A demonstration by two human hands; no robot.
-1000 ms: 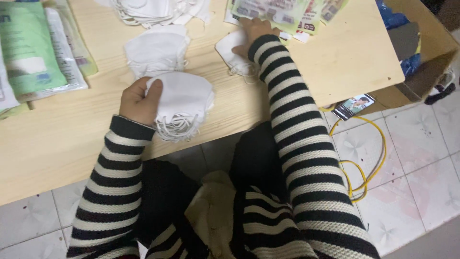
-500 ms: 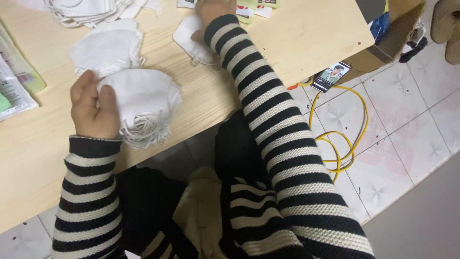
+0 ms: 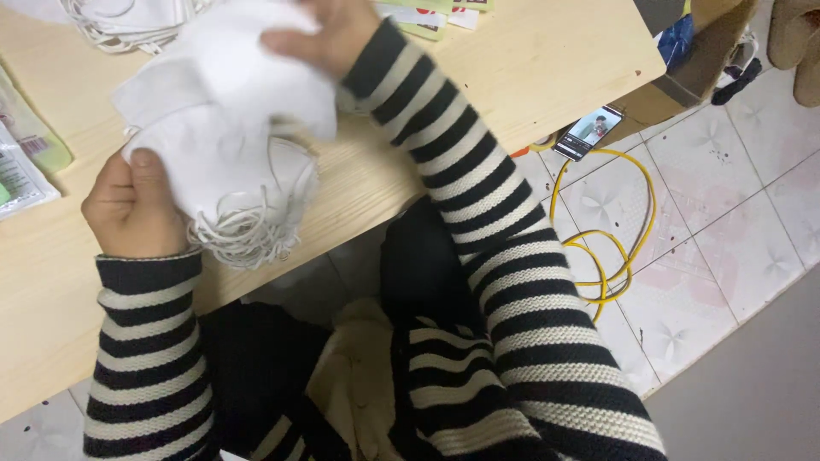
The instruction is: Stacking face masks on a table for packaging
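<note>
1. Compared with half a second ago, the right hand (image 3: pixel 329 34) has left the far side of the pale wooden table (image 3: pixel 530 68) and now brings a single white folded fabric face mask (image 3: pixel 256 64) over the pile; the mask is blurred with motion.
2. The right hand's fingers are closed on the upper edge of that single mask, which hangs above and just in front of the pile, overlapping it in the view.
3. The left hand (image 3: pixel 132 205) stays in much the same place as before, near the table's front edge, its thumb and fingers clamped on the left side of a stack of white folded face masks with thin white elastic loops (image 3: pixel 218 183).
4. The stack rests on the table, with its long axis running from lower left to upper right, and its tangled elastic loops spill over the table's front edge towards the person.
5. Both arms wear black and cream striped knitted sleeves (image 3: pixel 478 230).
6. On the tiled floor to the right lie a coiled yellow cable (image 3: pixel 611 243) and a small phone with a lit screen (image 3: pixel 588 132).
7. More loose white masks (image 3: pixel 120 21) lie at the table's far left edge.
</note>
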